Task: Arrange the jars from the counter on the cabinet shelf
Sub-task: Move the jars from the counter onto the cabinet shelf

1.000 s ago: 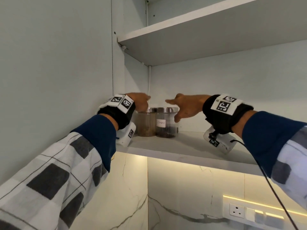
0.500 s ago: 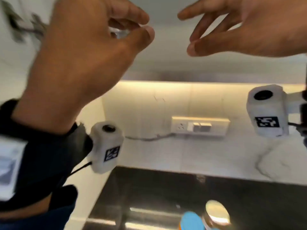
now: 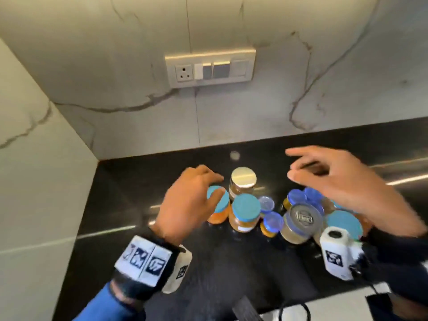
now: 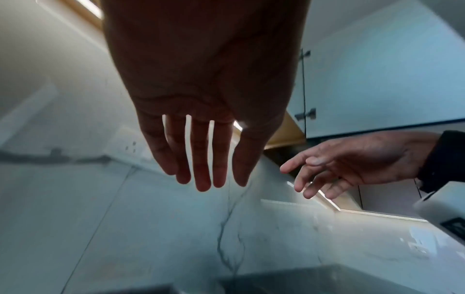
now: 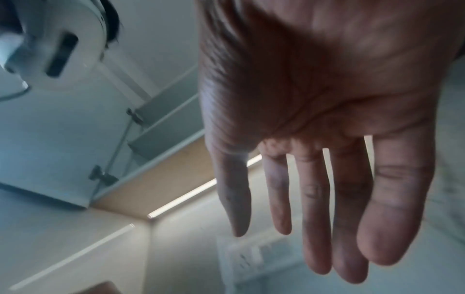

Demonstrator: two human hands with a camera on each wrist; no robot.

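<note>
Several jars stand bunched on the black counter (image 3: 129,205). My left hand (image 3: 214,184) hovers with relaxed fingers over a teal-lidded jar of orange contents (image 3: 220,206); I cannot tell whether it touches the lid. Beside that jar are a second teal-lidded jar (image 3: 246,209) and a gold-lidded jar (image 3: 243,178). My right hand (image 3: 293,165) hangs open and empty above small blue-lidded jars (image 3: 297,196). A metal-lidded jar (image 3: 303,218) and another teal-lidded jar (image 3: 345,224) sit below it. Both wrist views show straight, empty fingers (image 4: 201,169) (image 5: 314,218).
A marble back wall carries a socket and switch panel (image 3: 210,66). A pale side wall (image 3: 34,181) closes off the counter on the left. A black cable (image 3: 294,312) lies at the counter's front edge. The cabinet shelf is out of the head view.
Both hands have left the two jars on the cabinet shelf and dropped to the counter. My view has swung down from the shelf to the bunch of jars.
</note>
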